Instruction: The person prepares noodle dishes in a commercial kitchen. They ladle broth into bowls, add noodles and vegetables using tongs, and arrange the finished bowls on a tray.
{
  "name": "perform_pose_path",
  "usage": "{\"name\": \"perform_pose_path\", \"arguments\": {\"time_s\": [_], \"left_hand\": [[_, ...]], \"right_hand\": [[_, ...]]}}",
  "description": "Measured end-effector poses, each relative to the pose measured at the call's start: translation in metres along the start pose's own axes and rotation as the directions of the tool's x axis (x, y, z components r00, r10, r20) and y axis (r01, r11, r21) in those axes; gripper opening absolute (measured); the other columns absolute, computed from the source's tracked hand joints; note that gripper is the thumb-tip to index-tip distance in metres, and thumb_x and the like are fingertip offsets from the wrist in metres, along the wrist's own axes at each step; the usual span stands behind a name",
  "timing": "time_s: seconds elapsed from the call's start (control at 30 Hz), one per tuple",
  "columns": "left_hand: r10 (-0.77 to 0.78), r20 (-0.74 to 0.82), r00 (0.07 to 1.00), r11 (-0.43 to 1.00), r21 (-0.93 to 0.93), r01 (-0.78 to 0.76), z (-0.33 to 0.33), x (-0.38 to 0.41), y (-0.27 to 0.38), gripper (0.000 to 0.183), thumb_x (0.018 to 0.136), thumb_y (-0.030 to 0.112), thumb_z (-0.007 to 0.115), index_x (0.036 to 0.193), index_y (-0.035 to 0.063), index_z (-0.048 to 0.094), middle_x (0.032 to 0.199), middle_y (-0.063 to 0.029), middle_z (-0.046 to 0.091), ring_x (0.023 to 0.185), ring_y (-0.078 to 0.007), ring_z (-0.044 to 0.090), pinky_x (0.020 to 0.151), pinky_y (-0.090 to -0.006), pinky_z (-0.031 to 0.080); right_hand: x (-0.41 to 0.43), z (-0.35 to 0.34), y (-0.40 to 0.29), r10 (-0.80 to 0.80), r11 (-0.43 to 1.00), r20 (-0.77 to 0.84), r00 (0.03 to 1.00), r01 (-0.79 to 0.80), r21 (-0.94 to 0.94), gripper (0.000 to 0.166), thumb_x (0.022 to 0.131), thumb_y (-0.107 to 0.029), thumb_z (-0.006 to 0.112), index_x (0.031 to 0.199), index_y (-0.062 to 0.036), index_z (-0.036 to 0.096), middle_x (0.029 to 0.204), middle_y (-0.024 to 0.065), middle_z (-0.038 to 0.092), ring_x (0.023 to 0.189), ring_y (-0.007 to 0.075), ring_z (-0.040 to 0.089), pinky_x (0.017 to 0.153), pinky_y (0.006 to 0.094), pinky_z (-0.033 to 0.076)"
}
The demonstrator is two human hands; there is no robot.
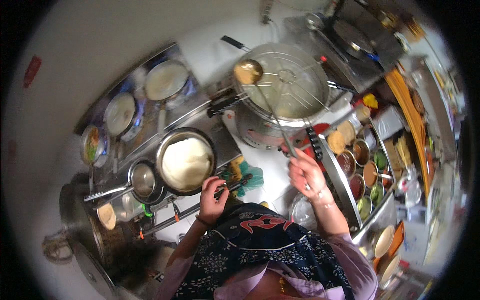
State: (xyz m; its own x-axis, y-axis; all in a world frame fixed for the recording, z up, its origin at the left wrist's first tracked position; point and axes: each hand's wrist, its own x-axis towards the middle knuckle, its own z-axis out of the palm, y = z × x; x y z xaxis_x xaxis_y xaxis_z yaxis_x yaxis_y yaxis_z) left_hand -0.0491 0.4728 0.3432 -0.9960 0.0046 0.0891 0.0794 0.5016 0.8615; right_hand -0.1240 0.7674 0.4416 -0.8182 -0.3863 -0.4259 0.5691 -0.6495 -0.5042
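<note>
My right hand (308, 173) grips the long metal handle of a ladle (273, 112). Its bowl, with brownish-yellow contents, hangs above the left rim of a large metal stockpot (250, 131). Cloudy liquid fills the pot, and a wire rack with spokes spans its top. My left hand (213, 198) is beside the lower right rim of a dark-edged round pot (213, 150) that holds a smooth creamy-white mass (186, 163). Its fingers are curled and apart with nothing seen between them; whether they touch the rim I cannot tell.
Several small pans, such as a white-filled pan (167, 80), stand over blue flames on the left range. A strainer (143, 180) lies by the white-filled pot. At right, a metal rack (339, 183) holds several sauce and seasoning tubs. A green plastic bag (249, 178) hangs at the range's edge.
</note>
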Motion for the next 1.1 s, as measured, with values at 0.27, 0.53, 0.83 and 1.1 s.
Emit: {"name": "perform_pose_path", "arguments": {"time_s": [0.27, 0.53, 0.83, 1.1], "left_hand": [[-0.142, -0.200, 0.969, 0.989, 0.009, 0.147, -0.059, -0.032, -0.033, 0.034, 0.077, 0.003, 0.067, 0.110, 0.0045, 0.058, 0.118, -0.0158, 0.051, 0.106, -0.0280, 0.054, 0.078, -0.0322, 0.053], [-0.061, -0.301, 0.952, 0.987, 0.122, 0.102, -0.097, -0.032, -0.062, 0.032, 0.077, 0.002, 0.066, 0.109, 0.0025, 0.059, 0.117, -0.0153, 0.051, 0.100, -0.0240, 0.057, 0.076, -0.0303, 0.052], [-0.152, -0.229, 0.961, 0.987, -0.082, 0.137, -0.105, 0.001, -0.059, 0.031, 0.078, 0.000, 0.066, 0.108, 0.0019, 0.059, 0.113, -0.0139, 0.053, 0.085, -0.0196, 0.061, 0.073, -0.0278, 0.052], [-0.029, -0.146, 0.989, 0.999, -0.030, 0.025, -0.092, 0.021, -0.043, 0.030, 0.079, 0.001, 0.065, 0.108, 0.0016, 0.058, 0.112, -0.0138, 0.054, 0.087, -0.0213, 0.062, 0.072, -0.0285, 0.052]], "right_hand": [[0.291, 0.109, 0.088, -0.005, 0.661, 0.087, 0.996, 0.068, -0.747, 0.023, 0.086, -0.012, 0.057, 0.105, -0.0010, 0.052, 0.071, 0.0065, 0.055, 0.051, 0.0193, 0.053, 0.043, 0.0322, 0.043], [0.388, 0.136, 0.121, -0.121, 0.220, 0.149, 0.981, 0.173, -0.960, 0.020, 0.084, -0.009, 0.055, 0.100, 0.0015, 0.050, 0.067, 0.0087, 0.053, 0.051, 0.0229, 0.053, 0.045, 0.0361, 0.043], [0.352, 0.147, 0.089, -0.206, -0.443, 0.297, 0.933, 0.182, -0.878, 0.048, 0.078, -0.007, 0.054, 0.125, -0.0018, 0.045, 0.093, 0.0287, 0.062, 0.091, 0.0436, 0.060, 0.081, 0.0480, 0.048], [0.397, 0.114, 0.115, -0.330, 0.110, 0.238, 0.913, 0.288, -0.951, 0.023, 0.079, -0.004, 0.052, 0.101, 0.0036, 0.054, 0.078, 0.0234, 0.063, 0.068, 0.0355, 0.063, 0.059, 0.0426, 0.051]]}}
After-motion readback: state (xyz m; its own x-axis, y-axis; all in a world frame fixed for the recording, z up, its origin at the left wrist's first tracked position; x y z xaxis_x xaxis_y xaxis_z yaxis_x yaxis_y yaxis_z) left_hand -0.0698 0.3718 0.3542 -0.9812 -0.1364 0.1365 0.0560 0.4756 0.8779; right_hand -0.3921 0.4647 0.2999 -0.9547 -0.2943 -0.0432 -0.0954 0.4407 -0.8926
